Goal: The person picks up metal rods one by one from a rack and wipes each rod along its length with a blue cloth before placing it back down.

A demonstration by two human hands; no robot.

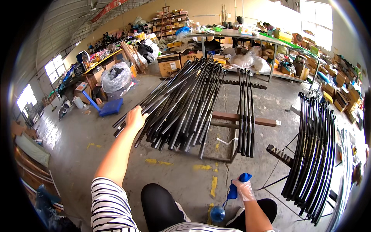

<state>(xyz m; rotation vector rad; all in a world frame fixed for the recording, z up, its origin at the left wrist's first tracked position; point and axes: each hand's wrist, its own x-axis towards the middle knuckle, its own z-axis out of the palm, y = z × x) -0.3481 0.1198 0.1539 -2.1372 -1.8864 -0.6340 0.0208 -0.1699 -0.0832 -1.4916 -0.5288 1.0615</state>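
1. Left hand (135,119): bare, fingers curled over the left edge of the rod pile (189,108); can't tell if gripping.
2. Rod pile: black, fanned out, ahead of person.
3. Right hand (244,189): clear-gloved, closed on blue cloth (245,177), apart from rods.
4. Rod row (311,150): far right.

Hands (135,118): 2, centre-left and lower centre-right | Black pole groups (187,110): 3, centre to right; poles overlap, uncountable | Blue platform trolley (111,107): 1, left
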